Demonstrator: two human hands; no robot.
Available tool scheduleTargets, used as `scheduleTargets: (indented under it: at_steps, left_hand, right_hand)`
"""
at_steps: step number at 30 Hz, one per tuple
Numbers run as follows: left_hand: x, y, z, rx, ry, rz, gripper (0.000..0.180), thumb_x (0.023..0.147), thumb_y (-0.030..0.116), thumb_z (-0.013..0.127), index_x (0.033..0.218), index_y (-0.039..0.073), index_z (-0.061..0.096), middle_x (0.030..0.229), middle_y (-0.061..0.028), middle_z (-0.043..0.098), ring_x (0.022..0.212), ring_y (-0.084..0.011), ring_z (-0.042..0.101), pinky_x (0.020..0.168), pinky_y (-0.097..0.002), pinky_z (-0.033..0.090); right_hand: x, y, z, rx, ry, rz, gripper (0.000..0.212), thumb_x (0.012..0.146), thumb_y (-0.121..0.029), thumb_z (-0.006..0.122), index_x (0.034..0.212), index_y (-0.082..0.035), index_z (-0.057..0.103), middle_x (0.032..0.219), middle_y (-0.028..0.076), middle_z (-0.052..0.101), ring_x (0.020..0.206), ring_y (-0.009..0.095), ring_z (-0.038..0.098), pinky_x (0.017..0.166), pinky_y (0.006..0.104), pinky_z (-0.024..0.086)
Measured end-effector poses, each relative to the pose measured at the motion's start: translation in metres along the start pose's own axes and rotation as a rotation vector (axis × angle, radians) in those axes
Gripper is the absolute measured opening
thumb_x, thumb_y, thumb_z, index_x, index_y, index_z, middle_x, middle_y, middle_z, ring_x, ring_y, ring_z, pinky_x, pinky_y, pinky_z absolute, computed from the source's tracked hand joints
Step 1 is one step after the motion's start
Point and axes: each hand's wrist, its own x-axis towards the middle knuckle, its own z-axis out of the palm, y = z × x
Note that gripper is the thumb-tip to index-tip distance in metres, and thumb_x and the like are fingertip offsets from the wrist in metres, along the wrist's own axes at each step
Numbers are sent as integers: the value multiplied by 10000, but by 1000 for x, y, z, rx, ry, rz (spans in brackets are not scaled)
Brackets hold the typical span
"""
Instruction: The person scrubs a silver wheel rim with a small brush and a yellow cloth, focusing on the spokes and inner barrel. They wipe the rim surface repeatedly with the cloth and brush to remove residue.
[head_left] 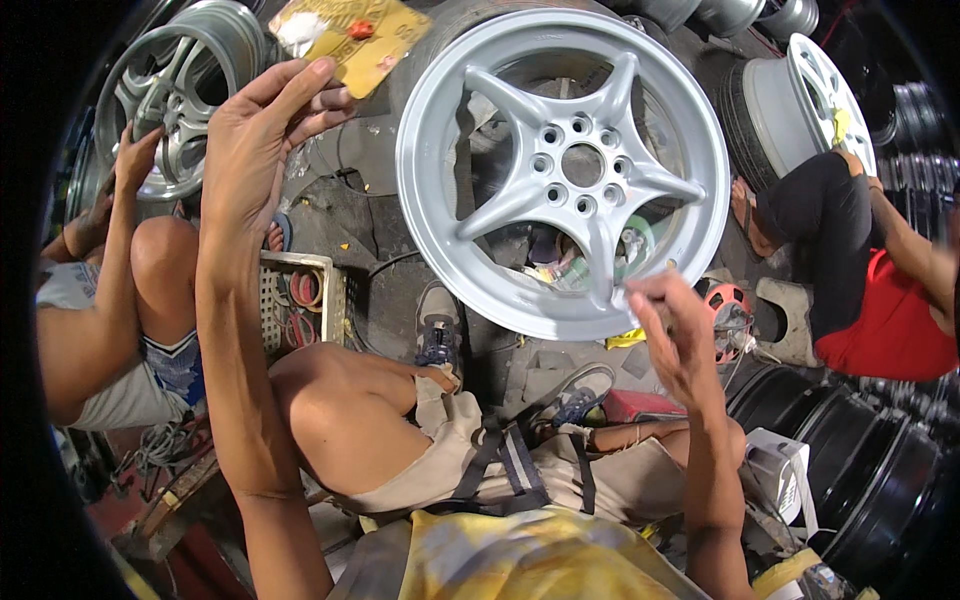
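My left hand [275,125] is raised at the upper left, its thumb and fingers pinching the edge of a yellow-brown card [385,62]. On the card lie a white smear [303,32] and a small orange-red dab [360,30]. A silver-grey wheel rim [428,120] with several spokes and a ring of bolt holes rests face up in front of me, on what looks like a tire. My right hand [675,325] is at the rim's lower right edge, with its fingers curled in. Slight blur hides what, if anything, sits between those fingertips.
A person at the left handles another silver wheel [185,110]. At the right, a person in red sits by a wheel [790,110]. A cream crate [335,290] holds rolls of tape. Dark rims [840,450] lie at the lower right, beside a white box [780,470].
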Motion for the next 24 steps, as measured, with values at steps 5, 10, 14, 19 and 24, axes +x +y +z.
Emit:
scheduleTargets:
  at_steps: [5, 10, 14, 19, 24]
  left_hand:
    - [-7, 3, -4, 14, -23, 32, 227, 979, 156, 690, 1131, -12, 705, 966, -87, 732, 865, -116, 719, 794, -204, 606]
    - [-9, 3, -6, -1, -33, 111, 261, 973, 206, 704, 1105, -19, 716, 914, -121, 744, 832, -154, 740, 801, -237, 617]
    - [-12, 5, -5, 40, -30, 124, 265, 966, 205, 710, 1112, -16, 715, 906, -130, 748, 842, -163, 746, 803, -240, 621]
    - [-16, 9, -23, 138, 22, 32, 265, 964, 206, 712, 1164, 31, 709, 958, -72, 738, 877, -113, 719, 783, -200, 598]
    - [-12, 4, -24, 166, 49, 0, 265, 977, 206, 696, 1174, 29, 703, 960, -72, 739, 882, -109, 719, 789, -200, 597]
  right_hand:
    - [68, 4, 8, -222, 73, -229, 213, 877, -48, 718, 1081, 1, 686, 970, 154, 633, 904, 313, 634, 796, 400, 503]
    - [101, 13, 15, -369, 34, -329, 251, 845, -42, 727, 1092, -11, 690, 965, 141, 586, 941, 323, 601, 834, 433, 485]
    - [112, 7, 20, -425, 23, -381, 250, 838, -35, 724, 1086, -16, 698, 948, 129, 578, 926, 313, 588, 833, 434, 479]
    - [121, 3, 23, -452, 3, -427, 253, 829, -32, 729, 1081, -24, 708, 949, 112, 582, 924, 298, 584, 839, 428, 476]
    - [122, 8, 24, -496, -1, -429, 261, 823, -33, 734, 1084, -34, 711, 955, 101, 581, 936, 291, 580, 846, 423, 468]
